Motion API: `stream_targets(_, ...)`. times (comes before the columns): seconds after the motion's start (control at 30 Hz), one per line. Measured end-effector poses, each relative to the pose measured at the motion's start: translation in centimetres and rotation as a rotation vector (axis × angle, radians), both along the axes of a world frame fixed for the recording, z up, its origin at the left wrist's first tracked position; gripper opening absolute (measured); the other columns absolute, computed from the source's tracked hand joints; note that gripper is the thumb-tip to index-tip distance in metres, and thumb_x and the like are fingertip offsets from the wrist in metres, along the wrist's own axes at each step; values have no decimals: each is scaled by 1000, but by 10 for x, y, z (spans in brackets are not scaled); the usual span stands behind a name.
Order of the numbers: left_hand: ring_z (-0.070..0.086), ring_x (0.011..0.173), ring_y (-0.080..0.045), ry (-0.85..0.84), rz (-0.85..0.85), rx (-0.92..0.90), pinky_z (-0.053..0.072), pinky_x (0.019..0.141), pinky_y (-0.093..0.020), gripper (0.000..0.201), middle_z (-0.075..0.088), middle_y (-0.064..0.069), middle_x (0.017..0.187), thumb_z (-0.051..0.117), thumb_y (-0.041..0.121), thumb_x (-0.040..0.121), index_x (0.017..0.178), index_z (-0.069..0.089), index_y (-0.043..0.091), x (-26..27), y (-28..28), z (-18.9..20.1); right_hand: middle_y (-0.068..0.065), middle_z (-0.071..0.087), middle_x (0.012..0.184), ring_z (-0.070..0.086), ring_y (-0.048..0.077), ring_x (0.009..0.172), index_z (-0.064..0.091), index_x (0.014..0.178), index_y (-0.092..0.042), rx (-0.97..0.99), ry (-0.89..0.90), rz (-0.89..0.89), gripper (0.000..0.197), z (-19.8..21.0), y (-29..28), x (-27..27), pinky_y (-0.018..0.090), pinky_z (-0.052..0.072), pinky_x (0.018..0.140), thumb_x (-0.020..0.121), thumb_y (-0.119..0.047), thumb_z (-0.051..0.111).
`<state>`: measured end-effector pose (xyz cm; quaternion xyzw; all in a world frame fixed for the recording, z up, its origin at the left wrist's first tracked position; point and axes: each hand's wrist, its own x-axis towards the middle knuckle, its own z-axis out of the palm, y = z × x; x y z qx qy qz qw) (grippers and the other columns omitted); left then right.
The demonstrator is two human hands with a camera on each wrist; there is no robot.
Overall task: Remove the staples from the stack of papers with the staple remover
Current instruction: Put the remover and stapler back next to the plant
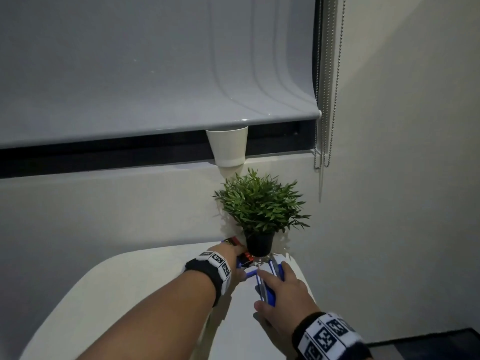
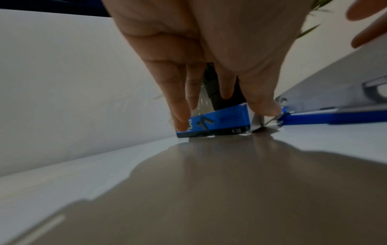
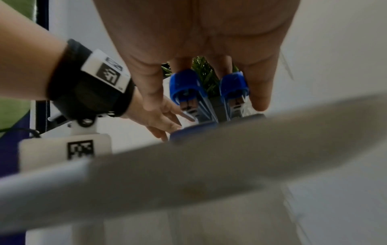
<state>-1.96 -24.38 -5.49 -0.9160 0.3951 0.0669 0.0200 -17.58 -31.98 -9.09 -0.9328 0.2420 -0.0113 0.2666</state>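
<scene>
**Both hands at the far edge of the worktop, by the plant**

My left hand (image 1: 235, 255) sits at lower centre of the head view, reaching toward the small blue cardboard staple box (image 2: 217, 122). In the left wrist view its grip is narrow: fingertips (image 2: 181, 123) come down on the box's left end and the thumb on its right end, pinching it against the white glossy worktop (image 1: 130, 294).

My right hand (image 1: 284, 297) lies just right of it, lower centre-right. Its fingers are stretched out straight over two blue plastic and metal staplers (image 1: 267, 284) lying side by side; a flat, relaxed grip, closing on nothing. In the right wrist view both stapler ends (image 3: 209, 92) show between the fingers.

A green leafy plant in a black pot (image 1: 259, 229) stands just beyond both hands.

Staple remover and paper stack: I cannot pick them out in any view.

A white cup (image 1: 228, 146) sits upper centre, under the grey roller blind (image 1: 130, 74).
</scene>
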Motion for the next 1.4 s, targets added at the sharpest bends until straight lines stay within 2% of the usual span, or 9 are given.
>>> stream_targets(0.13, 60, 106, -26, -115, -75, 107, 49, 85, -32, 36, 60, -11, 120, 64, 22, 84, 120, 59, 18, 12, -18, 4, 0, -1, 163, 25, 28, 142, 39, 144, -41, -22, 6, 7, 52, 0, -4, 6, 35, 30, 114, 94, -41, 54)
stream_targets(0.33, 52, 116, -29, -198, -179, 201, 39, 93, -28, 36, 55, -14, 128, 52, 16, 94, 129, 51, 6, 32, -27, 11, -2, -2, 163, 24, 26, 144, 38, 145, -41, -21, 13, 60, 55, -2, -16, 12, 31, 30, 113, 93, -44, 56)
stream_targets(0.43, 53, 115, -29, -180, -227, 205, 40, 93, -28, 35, 58, -13, 125, 51, 26, 96, 126, 55, 8, 42, -31, 5, -1, -2, 163, 26, 26, 143, 37, 145, -42, -42, 26, 75, 58, -3, -19, 19, 32, 32, 113, 91, -47, 57)
stream_targets(0.57, 55, 114, -28, -129, -204, 246, 41, 90, -26, 34, 60, -12, 124, 50, 11, 94, 127, 57, 10, 56, -34, 0, -1, -2, 163, 29, 26, 141, 38, 145, -42, -62, 30, 80, 58, -4, -20, 23, 31, 33, 112, 91, -47, 58)
stream_targets(0.7, 54, 117, -27, -138, -183, 197, 42, 96, -28, 43, 59, -10, 126, 56, 14, 90, 132, 53, 17, 60, -30, -6, -2, -2, 164, 27, 25, 143, 34, 146, -45, -40, 17, 88, 61, -5, -21, 19, 33, 32, 112, 90, -51, 57)
stream_targets(0.8, 56, 113, -25, -120, -98, 18, 44, 93, -29, 39, 61, -7, 123, 58, 21, 88, 127, 57, 18, 44, -26, 1, -5, 8, 163, 31, 21, 141, 35, 146, -44, 35, -87, 44, 56, -1, -28, 10, 32, 31, 113, 94, -51, 53)
stream_targets(0.97, 61, 97, -12, 148, -75, -363, 47, 89, -26, 39, 65, 5, 112, 68, 42, 80, 116, 65, 27, -24, -9, 1, 1, 33, 156, 41, 20, 136, 47, 142, -32, 55, -131, -48, 41, 3, -49, 5, 24, 30, 109, 102, -24, 42)
stream_targets(1.1, 58, 95, -15, 199, -224, -215, 47, 87, -30, 43, 65, 2, 103, 69, 47, 75, 113, 67, 28, -61, -5, -4, 4, 59, 135, 56, 21, 120, 49, 141, -27, 38, -39, -51, 45, 10, -50, 6, 26, 43, 101, 98, -16, 48)
stream_targets(1.4, 55, 114, -17, 139, -119, -164, 42, 97, -25, 48, 60, 0, 125, 67, 35, 84, 129, 57, 24, -50, -24, 8, 7, 68, 115, 62, 24, 107, 66, 121, -21, -64, 16, -96, 29, 21, -46, 14, 30, 48, 90, 95, -18, 55)
